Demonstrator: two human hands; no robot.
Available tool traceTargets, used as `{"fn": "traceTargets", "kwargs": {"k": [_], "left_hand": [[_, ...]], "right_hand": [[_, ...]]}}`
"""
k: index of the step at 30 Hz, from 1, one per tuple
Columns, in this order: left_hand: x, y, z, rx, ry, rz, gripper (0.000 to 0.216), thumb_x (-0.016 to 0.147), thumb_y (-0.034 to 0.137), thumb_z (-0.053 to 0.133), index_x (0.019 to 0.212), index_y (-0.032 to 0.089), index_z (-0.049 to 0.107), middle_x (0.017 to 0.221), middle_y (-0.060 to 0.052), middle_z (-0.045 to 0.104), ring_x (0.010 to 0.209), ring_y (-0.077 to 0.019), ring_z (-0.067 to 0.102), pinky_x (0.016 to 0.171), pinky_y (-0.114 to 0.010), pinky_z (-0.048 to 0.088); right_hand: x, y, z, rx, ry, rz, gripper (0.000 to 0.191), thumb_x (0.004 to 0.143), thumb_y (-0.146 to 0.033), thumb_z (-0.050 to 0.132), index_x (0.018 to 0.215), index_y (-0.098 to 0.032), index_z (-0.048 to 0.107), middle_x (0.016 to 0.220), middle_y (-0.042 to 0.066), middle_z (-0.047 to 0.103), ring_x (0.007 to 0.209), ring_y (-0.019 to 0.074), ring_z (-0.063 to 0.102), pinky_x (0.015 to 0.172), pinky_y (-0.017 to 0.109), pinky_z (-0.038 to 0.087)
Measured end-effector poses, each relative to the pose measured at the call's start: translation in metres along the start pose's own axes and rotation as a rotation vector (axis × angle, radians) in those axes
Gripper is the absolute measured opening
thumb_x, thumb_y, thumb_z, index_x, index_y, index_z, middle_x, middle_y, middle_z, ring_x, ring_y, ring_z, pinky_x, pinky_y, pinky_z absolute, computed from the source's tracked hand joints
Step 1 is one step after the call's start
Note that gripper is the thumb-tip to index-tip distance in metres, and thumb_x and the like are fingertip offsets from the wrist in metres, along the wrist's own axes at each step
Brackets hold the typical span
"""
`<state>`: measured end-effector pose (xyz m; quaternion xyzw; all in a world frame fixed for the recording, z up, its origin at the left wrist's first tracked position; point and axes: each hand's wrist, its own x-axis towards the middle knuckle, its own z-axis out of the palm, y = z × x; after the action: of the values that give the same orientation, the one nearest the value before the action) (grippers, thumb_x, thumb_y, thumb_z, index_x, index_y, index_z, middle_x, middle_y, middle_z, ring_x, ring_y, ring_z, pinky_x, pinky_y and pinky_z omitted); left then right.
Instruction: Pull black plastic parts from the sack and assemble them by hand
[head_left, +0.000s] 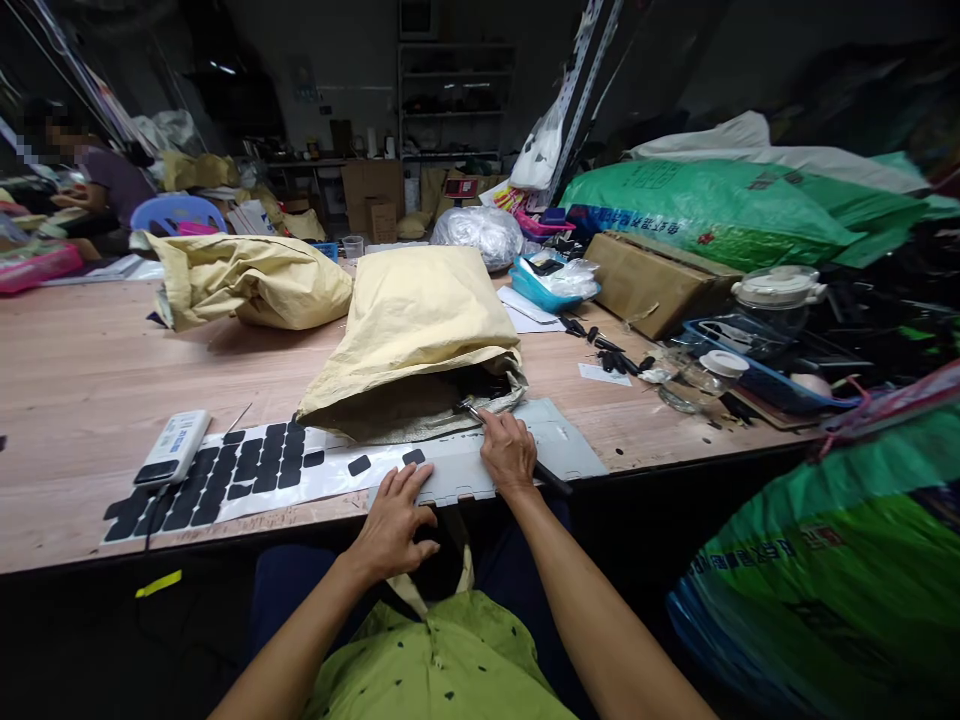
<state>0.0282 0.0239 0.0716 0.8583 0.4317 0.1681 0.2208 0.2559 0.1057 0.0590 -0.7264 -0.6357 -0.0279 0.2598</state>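
My right hand is closed around a slim dark rod with a shiny metal end; that end points into the mouth of a cream woven sack. Dark items show inside the sack's opening, too shadowed to make out. My left hand rests at the table edge with its fingers stretched, touching a grey-white board beside a white sheet. Black rounded-square pads stick to this sheet in rows, a few of them loose near my left fingertips.
A white device with a cable stands on the sheet's left part. A second cream sack lies behind. To the right are a cardboard box, a blue tray, jars and black parts. Green bags flank the table. A person sits far left.
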Motion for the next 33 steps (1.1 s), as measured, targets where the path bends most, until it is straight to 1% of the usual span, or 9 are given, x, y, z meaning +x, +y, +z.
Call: {"fn": "traceTargets", "kwargs": {"k": [2, 4, 7, 12, 16, 19, 22, 28, 33], "left_hand": [[0.015, 0.003, -0.004, -0.043, 0.09, -0.021, 0.015, 0.068, 0.025, 0.08, 0.082, 0.023, 0.074, 0.142, -0.009, 0.054, 0.132, -0.0353, 0.043, 0.111, -0.052, 0.031], [0.043, 0.005, -0.015, -0.102, 0.219, -0.081, 0.005, 0.077, 0.025, 0.07, 0.08, 0.021, 0.072, 0.115, -0.009, 0.069, 0.11, -0.0271, 0.058, 0.1, -0.042, 0.042], [0.102, 0.008, -0.032, -0.159, 0.366, -0.267, 0.015, 0.085, 0.026, 0.058, 0.079, 0.019, 0.07, 0.087, -0.007, 0.071, 0.083, -0.0193, 0.063, 0.082, -0.031, 0.047], [0.2, 0.003, -0.033, -0.262, 0.19, -0.604, 0.022, 0.085, 0.031, 0.058, 0.09, 0.015, 0.072, 0.09, -0.012, 0.074, 0.087, -0.0248, 0.068, 0.073, -0.029, 0.046], [0.238, -0.001, -0.016, -0.271, 0.149, -0.718, 0.028, 0.08, 0.029, 0.063, 0.1, 0.011, 0.071, 0.094, -0.017, 0.074, 0.091, -0.0302, 0.07, 0.071, -0.03, 0.047], [0.24, -0.002, -0.01, -0.275, 0.152, -0.731, 0.033, 0.077, 0.03, 0.065, 0.103, 0.01, 0.07, 0.097, -0.019, 0.074, 0.092, -0.0327, 0.069, 0.07, -0.031, 0.047], [0.225, -0.006, -0.015, -0.275, 0.153, -0.697, 0.03, 0.075, 0.032, 0.067, 0.096, 0.012, 0.072, 0.089, -0.015, 0.075, 0.085, -0.0305, 0.069, 0.066, -0.03, 0.047], [0.158, -0.018, -0.035, -0.216, 0.231, -0.582, 0.027, 0.075, 0.029, 0.07, 0.098, 0.015, 0.072, 0.088, -0.008, 0.073, 0.083, -0.0217, 0.066, 0.067, -0.026, 0.044], [0.104, -0.026, -0.03, -0.183, 0.319, -0.414, 0.011, 0.074, 0.022, 0.072, 0.085, 0.02, 0.071, 0.082, -0.001, 0.07, 0.078, -0.0165, 0.062, 0.072, -0.026, 0.045]], "right_hand": [[-0.003, 0.0, -0.001, -0.009, 0.051, 0.056, 0.037, 0.091, -0.017, 0.046, 0.12, -0.023, 0.068, 0.094, 0.009, 0.06, 0.087, 0.0204, 0.046, 0.073, 0.032, 0.031], [-0.005, -0.001, -0.001, -0.023, 0.068, 0.106, 0.036, 0.092, -0.018, 0.046, 0.119, -0.023, 0.068, 0.095, 0.01, 0.06, 0.087, 0.0207, 0.046, 0.071, 0.032, 0.03], [-0.004, -0.002, -0.002, -0.038, 0.045, 0.13, 0.034, 0.092, -0.019, 0.047, 0.118, -0.024, 0.068, 0.097, 0.009, 0.061, 0.088, 0.0207, 0.046, 0.071, 0.032, 0.029], [-0.002, -0.002, -0.003, -0.04, 0.023, 0.138, 0.033, 0.088, -0.018, 0.052, 0.116, -0.024, 0.068, 0.099, 0.009, 0.061, 0.09, 0.0216, 0.048, 0.071, 0.032, 0.03], [-0.001, -0.002, -0.003, -0.055, 0.022, 0.124, 0.033, 0.088, -0.019, 0.052, 0.117, -0.025, 0.066, 0.1, 0.009, 0.061, 0.091, 0.0225, 0.049, 0.07, 0.033, 0.031], [-0.001, -0.002, -0.003, -0.059, 0.024, 0.119, 0.033, 0.089, -0.019, 0.05, 0.117, -0.025, 0.066, 0.099, 0.009, 0.061, 0.091, 0.0226, 0.049, 0.071, 0.032, 0.031], [-0.001, -0.002, -0.003, -0.046, 0.018, 0.121, 0.033, 0.088, -0.018, 0.05, 0.117, -0.024, 0.067, 0.099, 0.01, 0.06, 0.091, 0.0227, 0.048, 0.071, 0.033, 0.032], [-0.001, -0.001, -0.002, -0.04, 0.013, 0.124, 0.034, 0.088, -0.018, 0.05, 0.117, -0.023, 0.066, 0.1, 0.01, 0.06, 0.091, 0.0227, 0.047, 0.071, 0.033, 0.031], [-0.002, -0.001, -0.002, -0.05, 0.019, 0.117, 0.033, 0.089, -0.018, 0.049, 0.117, -0.023, 0.066, 0.099, 0.01, 0.06, 0.091, 0.0226, 0.047, 0.071, 0.033, 0.03]]}}
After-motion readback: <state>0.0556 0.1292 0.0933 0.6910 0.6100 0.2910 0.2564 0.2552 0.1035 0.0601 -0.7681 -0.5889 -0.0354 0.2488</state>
